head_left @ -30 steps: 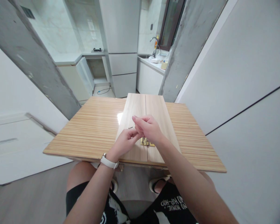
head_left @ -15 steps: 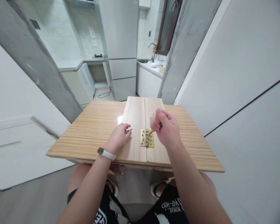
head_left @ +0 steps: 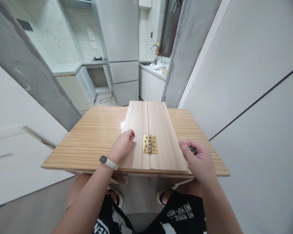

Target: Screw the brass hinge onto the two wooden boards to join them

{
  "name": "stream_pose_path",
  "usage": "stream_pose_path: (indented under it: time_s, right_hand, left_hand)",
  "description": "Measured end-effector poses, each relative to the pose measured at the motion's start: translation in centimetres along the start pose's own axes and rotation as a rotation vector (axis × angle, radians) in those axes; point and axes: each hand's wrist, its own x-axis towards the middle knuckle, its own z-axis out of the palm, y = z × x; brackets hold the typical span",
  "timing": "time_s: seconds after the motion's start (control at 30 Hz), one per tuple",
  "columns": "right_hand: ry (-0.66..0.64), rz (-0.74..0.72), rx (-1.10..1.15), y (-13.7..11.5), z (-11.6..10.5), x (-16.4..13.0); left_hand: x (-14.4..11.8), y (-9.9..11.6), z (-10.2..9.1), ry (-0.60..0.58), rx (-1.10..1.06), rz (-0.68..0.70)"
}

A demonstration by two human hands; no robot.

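Note:
Two pale wooden boards (head_left: 158,123) lie side by side on a striped wooden table (head_left: 97,136). A brass hinge (head_left: 150,144) lies across their seam near the front edge. My left hand (head_left: 123,145) rests on the left board and pinches a small screw between its fingertips, just left of the hinge. My right hand (head_left: 197,161) lies at the right board's front corner, closed around a dark-handled tool (head_left: 192,149) that is mostly hidden.
A white wall panel runs along the table's right side, and a grey concrete pillar (head_left: 183,55) stands behind the table. Further back are white cabinets (head_left: 123,74) and a sink with a tap (head_left: 156,53). My knees are under the front edge.
My right hand has moved away from the hinge to the right front corner of the boards, onto the tool. My left hand stayed beside the hinge with the screw.

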Motion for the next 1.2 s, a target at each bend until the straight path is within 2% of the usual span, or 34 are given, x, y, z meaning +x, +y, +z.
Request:
stream_pose_path:
  time_s: [0.13,0.27,0.47,0.6,1.03,1.13,1.2]
  right_hand:
    - [0.075,0.005,-0.067,0.1,-0.2,-1.1]
    - [0.112,-0.039,-0.107,-0.5,-0.2,-1.7]
    - [0.082,-0.062,-0.132,-0.8,0.0,-2.1]
    - [0.072,-0.068,-0.115,-0.7,0.0,-2.3]
    - [0.061,-0.085,-0.083,-1.2,-0.1,-2.0]
    - [0.076,-0.063,0.034,-1.6,0.1,-1.5]
    - [0.078,-0.047,0.223,-2.0,0.4,-0.8]
  left_hand:
    - [-0.9,2.4,-0.5,-0.026,-0.148,0.048]
    - [-1.3,4.5,-0.2,-0.085,-0.253,0.111]
    - [-1.0,6.4,1.5,-0.195,-0.155,0.235]
    - [-0.7,6.9,2.5,-0.266,-0.059,0.295]
    - [0.9,7.5,4.1,-0.336,0.187,0.462]
    - [0.8,7.7,4.3,-0.313,0.147,0.426]
    - [0.4,7.6,4.6,-0.267,0.081,0.361]
